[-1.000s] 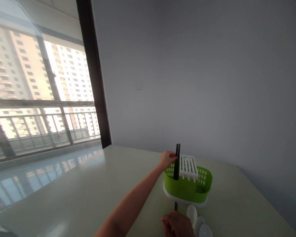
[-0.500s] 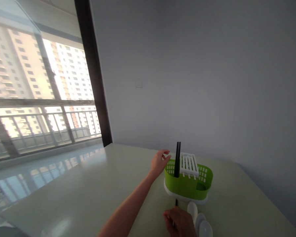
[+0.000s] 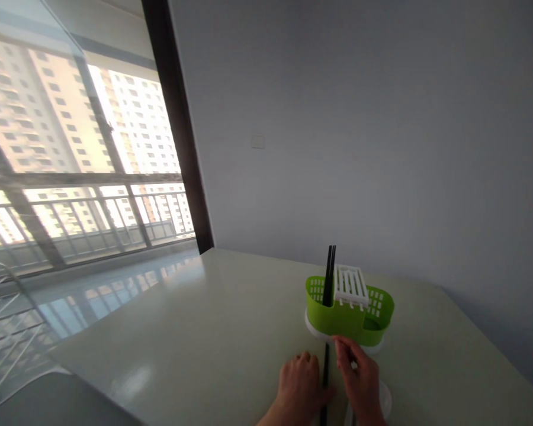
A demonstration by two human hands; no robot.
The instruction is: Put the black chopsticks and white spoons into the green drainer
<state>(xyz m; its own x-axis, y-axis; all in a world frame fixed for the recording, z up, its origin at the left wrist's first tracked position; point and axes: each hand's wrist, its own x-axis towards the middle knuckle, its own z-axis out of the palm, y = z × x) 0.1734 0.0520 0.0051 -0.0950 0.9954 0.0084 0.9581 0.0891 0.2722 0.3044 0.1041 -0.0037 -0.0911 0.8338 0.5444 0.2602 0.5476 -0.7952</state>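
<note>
A green plastic cutlery basket [image 3: 337,316] with a white base and a slatted white rack [image 3: 350,284] stands on the table. Black chopsticks [image 3: 328,275] lean upright in its left compartment. In front of it, another black chopstick [image 3: 326,364] lies lengthwise between my hands. My left hand [image 3: 299,381] is closed, its fingers curled and its thumb across this chopstick. My right hand [image 3: 359,376] is pinched just right of the chopstick, near the basket's base; what it holds, if anything, is hidden. A white spoon [image 3: 385,399] shows partly behind my right wrist.
The pale, glossy table [image 3: 231,331] reaches back to a grey wall [image 3: 337,130]. A grey chair back [image 3: 62,399] is at the lower left. Beyond the table's left side are a metal rack [image 3: 13,331] and large windows [image 3: 93,177].
My left hand has come away from the basket's left side, down to the chopstick in front. My right hand has moved forward and right, now over the spoons. The view has shifted slightly.
</note>
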